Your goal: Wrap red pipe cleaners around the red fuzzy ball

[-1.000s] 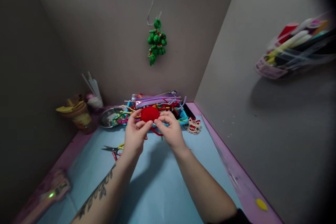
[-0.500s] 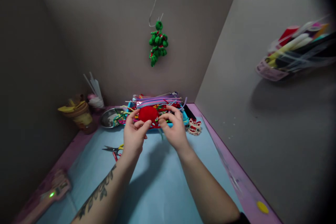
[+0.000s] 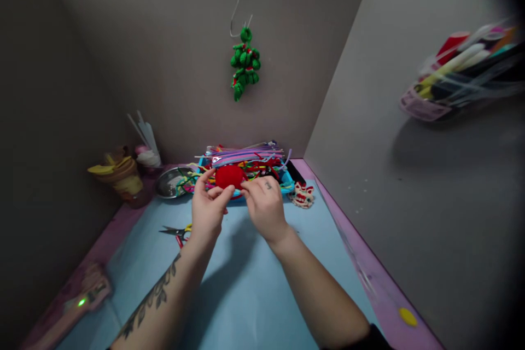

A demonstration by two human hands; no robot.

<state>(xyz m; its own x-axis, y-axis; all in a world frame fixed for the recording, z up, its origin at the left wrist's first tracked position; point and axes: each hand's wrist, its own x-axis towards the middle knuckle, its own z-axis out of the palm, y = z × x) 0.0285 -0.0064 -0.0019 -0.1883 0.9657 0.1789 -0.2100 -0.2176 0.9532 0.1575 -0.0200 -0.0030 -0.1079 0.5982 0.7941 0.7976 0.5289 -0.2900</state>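
Observation:
A round red fuzzy ball point(image 3: 229, 175) is held up above the blue mat point(image 3: 246, 284). My left hand point(image 3: 207, 209) pinches its lower left side with thumb and fingers. My right hand point(image 3: 264, 205) is closed against its right side, fingers curled in; a red pipe cleaner tail runs under the ball between the two hands. Behind the hands lies a heap of coloured pipe cleaners point(image 3: 250, 157) in a blue tray.
Small scissors point(image 3: 177, 232) lie left of my left wrist. A metal dish point(image 3: 169, 183), a brown cup point(image 3: 122, 178) and a small white figure point(image 3: 302, 196) stand by the grey walls. A green ornament point(image 3: 245, 63) hangs on the back wall. A pink device point(image 3: 77, 298) sits near left.
My right hand has turned palm down and closed in against the ball's right side. The ball has shifted slightly left and down with my left hand still on it.

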